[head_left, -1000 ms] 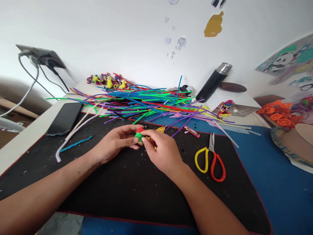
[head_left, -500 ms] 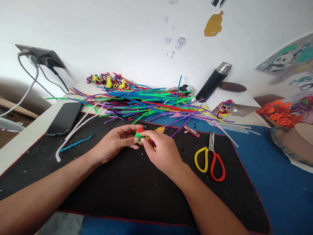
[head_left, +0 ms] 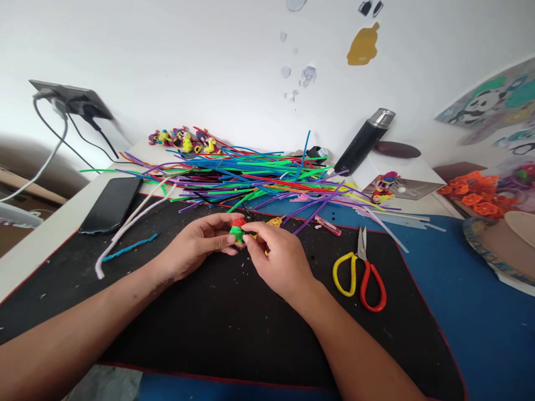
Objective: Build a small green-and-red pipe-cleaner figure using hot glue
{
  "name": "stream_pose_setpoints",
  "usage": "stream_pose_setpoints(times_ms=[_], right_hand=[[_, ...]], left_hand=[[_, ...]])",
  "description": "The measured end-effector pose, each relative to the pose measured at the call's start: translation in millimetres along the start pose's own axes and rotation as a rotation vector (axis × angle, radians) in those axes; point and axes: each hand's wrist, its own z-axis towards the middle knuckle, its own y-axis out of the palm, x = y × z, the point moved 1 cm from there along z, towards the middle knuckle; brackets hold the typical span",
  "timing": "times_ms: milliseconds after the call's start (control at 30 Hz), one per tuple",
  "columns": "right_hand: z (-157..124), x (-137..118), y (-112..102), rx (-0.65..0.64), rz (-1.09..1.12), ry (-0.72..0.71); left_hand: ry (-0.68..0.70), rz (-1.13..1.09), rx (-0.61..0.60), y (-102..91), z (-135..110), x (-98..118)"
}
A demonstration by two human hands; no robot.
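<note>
Between my two hands, over the black mat (head_left: 234, 323), is a small red and green pipe-cleaner figure (head_left: 238, 230). My left hand (head_left: 204, 239) pinches it from the left, thumb in front and fingers behind. From the right, the thumb and forefinger of my right hand (head_left: 276, 250) close on its edge. Part of the figure is hidden by the fingertips. Just behind my right hand shows a yellow fuzzy piece (head_left: 275, 222), partly covered by the fingers.
Loose pipe cleaners (head_left: 251, 172) lie heaped behind the mat. Scissors (head_left: 363, 267) rest slightly open at the right, near a small red clip (head_left: 328, 225). A phone (head_left: 111, 205) and a twisted blue strand (head_left: 130, 247) are left. A black flask (head_left: 361, 143) leans at the back right.
Both hands keep their grip on the red and green figure in nearly the same spot. The whole view has shifted slightly; the figure shows a little more of its front.
</note>
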Motion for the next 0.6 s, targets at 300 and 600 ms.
stream_pose_setpoints(times_ms=[300,600], right_hand=[[0.0,-0.3,-0.9,0.020,-0.006,0.014],[0.3,1.9,1.0,0.060,0.044,0.007]], left_hand=[[0.035,-0.052,0.023,3.4,-0.4,3.2],[0.094,-0.033,0.027,-2.2,2.8,-1.0]])
